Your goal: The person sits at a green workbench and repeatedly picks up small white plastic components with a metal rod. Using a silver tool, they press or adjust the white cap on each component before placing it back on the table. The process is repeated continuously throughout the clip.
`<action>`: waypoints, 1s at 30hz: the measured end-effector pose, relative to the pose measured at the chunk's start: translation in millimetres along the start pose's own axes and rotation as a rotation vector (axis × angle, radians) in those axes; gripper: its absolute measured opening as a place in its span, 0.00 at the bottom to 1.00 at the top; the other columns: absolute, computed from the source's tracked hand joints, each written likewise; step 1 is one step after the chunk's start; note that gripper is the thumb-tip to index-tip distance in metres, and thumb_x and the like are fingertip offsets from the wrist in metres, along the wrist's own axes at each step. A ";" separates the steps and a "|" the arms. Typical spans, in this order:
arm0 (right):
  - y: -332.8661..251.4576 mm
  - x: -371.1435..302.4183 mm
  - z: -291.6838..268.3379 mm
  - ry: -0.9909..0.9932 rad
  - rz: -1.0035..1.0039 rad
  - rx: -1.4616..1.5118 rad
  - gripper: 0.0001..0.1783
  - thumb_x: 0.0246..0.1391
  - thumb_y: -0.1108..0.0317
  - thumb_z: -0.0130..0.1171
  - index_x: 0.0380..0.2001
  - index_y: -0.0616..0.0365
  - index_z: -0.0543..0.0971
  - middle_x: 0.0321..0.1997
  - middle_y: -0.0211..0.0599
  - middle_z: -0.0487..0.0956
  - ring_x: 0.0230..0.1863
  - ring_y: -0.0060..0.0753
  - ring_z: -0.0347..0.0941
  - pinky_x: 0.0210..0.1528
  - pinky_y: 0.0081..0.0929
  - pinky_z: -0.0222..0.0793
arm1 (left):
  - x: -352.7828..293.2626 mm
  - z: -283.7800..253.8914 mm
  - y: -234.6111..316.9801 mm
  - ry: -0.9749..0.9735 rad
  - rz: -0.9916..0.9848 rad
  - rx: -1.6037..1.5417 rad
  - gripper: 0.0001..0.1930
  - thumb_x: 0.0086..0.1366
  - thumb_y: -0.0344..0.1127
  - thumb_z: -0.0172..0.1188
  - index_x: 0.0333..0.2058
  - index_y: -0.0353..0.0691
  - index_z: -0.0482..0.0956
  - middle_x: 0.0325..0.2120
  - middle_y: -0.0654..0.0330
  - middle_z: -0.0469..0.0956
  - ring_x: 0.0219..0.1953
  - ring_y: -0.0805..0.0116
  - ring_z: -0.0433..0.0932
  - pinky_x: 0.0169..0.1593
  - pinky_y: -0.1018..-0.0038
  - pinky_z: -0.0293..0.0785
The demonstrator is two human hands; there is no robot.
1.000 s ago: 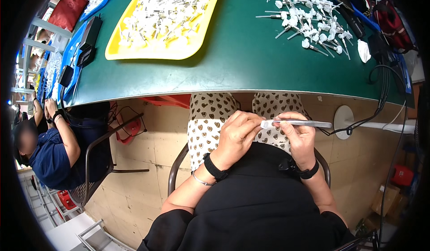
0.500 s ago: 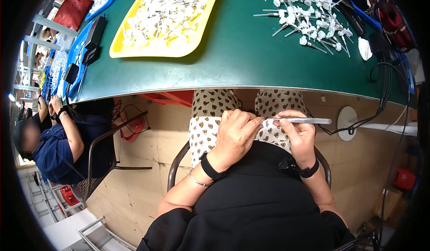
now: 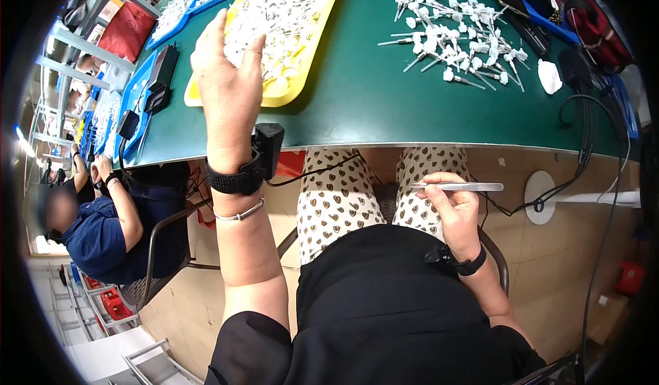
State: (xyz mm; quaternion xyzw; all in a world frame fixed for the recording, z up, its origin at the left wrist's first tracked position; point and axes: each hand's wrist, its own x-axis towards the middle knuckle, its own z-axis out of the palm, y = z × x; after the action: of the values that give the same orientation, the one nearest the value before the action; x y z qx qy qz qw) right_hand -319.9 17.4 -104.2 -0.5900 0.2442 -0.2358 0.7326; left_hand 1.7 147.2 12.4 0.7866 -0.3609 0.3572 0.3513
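Reaching up over the yellow tray is my left hand, its thumb and fingers apart, with nothing visible in it. The tray is heaped with small white plastic parts with thin stems; my hand covers the tray's left side. My right hand stays low above my lap, pinching metal tweezers whose tips point left. I cannot make out anything between the tips. On the table's right part lies a loose pile of white-headed pieces with thin grey stems.
The green table has its front edge just beyond my knees. Blue trays and a black box stand at the left, black cables hang at the right. A crumpled white piece lies near the pile. Another person sits at left.
My left hand has left the right hand's side and moved up and left to the yellow tray, opening. The right hand keeps the tweezers in nearly the same place. The view has shifted slightly.
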 end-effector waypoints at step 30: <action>-2.4 15.7 -24.5 0.071 0.011 0.070 0.12 0.63 0.68 0.64 0.45 0.65 0.81 0.36 0.32 0.83 0.36 0.17 0.76 0.39 0.18 0.73 | 72.4 278.8 211.1 -1.079 0.348 -0.161 0.48 0.45 0.67 0.74 0.64 0.54 0.72 0.65 0.44 0.65 0.67 0.39 0.65 0.69 0.44 0.59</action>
State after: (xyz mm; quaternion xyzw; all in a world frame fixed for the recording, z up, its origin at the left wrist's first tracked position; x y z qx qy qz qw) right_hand -323.5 -11.4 -107.6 -0.5540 0.2649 -0.2607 0.7450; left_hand -50.0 -205.7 -5.1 0.7573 -0.6394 -0.0710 0.1122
